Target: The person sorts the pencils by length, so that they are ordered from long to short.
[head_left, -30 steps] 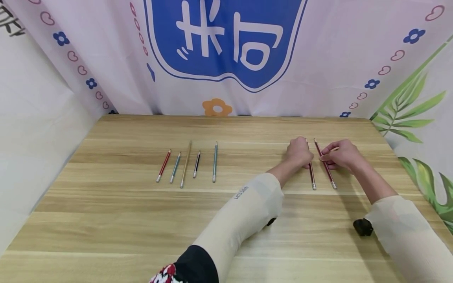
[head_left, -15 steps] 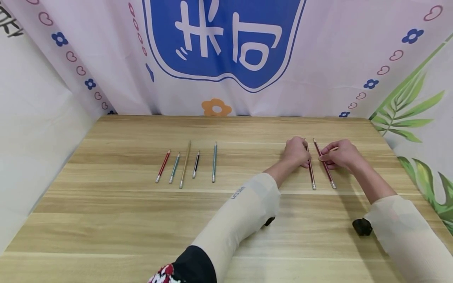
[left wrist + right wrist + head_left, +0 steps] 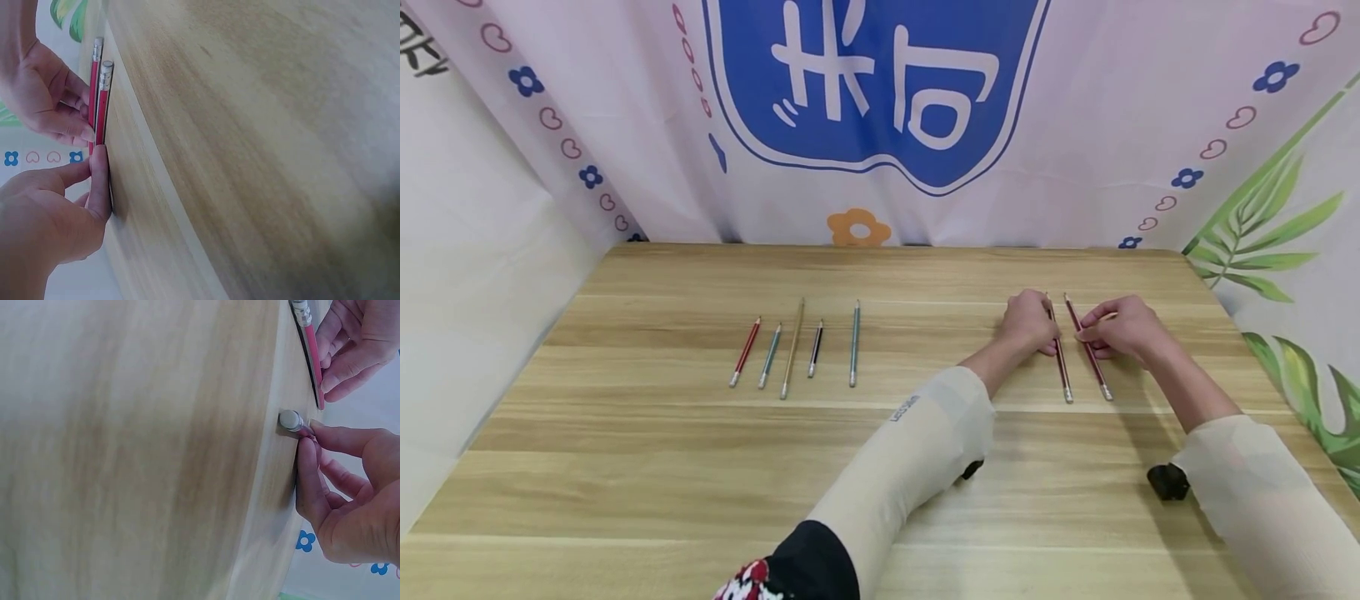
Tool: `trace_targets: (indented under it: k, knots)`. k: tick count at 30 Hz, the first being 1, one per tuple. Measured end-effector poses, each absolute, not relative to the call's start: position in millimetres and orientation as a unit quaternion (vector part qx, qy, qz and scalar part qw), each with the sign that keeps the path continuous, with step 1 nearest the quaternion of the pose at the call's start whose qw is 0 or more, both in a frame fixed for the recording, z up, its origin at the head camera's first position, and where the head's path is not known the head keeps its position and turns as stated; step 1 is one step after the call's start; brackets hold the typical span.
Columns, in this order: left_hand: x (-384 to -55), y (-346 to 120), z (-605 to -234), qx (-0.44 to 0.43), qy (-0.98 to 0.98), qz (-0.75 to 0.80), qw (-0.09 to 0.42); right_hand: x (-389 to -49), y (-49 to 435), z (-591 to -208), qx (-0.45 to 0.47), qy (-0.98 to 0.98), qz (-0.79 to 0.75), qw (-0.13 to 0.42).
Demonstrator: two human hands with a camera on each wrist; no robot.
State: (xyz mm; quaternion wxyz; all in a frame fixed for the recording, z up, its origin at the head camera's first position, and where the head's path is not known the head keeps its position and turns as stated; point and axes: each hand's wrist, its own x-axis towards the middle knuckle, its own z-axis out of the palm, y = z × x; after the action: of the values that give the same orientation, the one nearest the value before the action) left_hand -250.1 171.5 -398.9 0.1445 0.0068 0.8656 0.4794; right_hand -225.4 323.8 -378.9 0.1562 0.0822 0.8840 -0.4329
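Two dark red pencils with white erasers in metal bands lie side by side at the right of the table, eraser ends toward me. The left pencil (image 3: 1063, 371) is pinched by my left hand (image 3: 1028, 323) between thumb and fingers, which hide part of its upper half. My right hand (image 3: 1123, 327) pinches the right pencil (image 3: 1092, 357) near its middle. In the left wrist view, the left hand (image 3: 59, 215) has its fingertips on the nearer pencil (image 3: 103, 106). From the right wrist, the right hand (image 3: 350, 494) appears with thumb and finger around its pencil (image 3: 290, 420).
Toward the left of the wooden table (image 3: 700, 467) lie a short red pencil (image 3: 746, 352), a short teal pencil (image 3: 771, 356), a long natural-wood pencil (image 3: 792, 350), a short black pencil (image 3: 816, 348) and a longer teal pencil (image 3: 854, 343). A printed curtain (image 3: 760, 204) hangs behind.
My left hand has shifted slightly left, and the eraser end of its pencil has swung a little to the right. The right hand and its pencil look still.
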Motion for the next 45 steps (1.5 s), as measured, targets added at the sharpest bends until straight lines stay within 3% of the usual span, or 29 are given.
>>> trace_targets:
  k: [27,45]
  knots:
    - [-249,164,-399,-0.016,0.829,0.531,0.173,-225,320,-380,0.083,0.884,-0.433,0.153]
    - [-248,121,-389,0.040,0.815,0.543,0.198,-224,327,-380,0.070,0.877,-0.449,0.159]
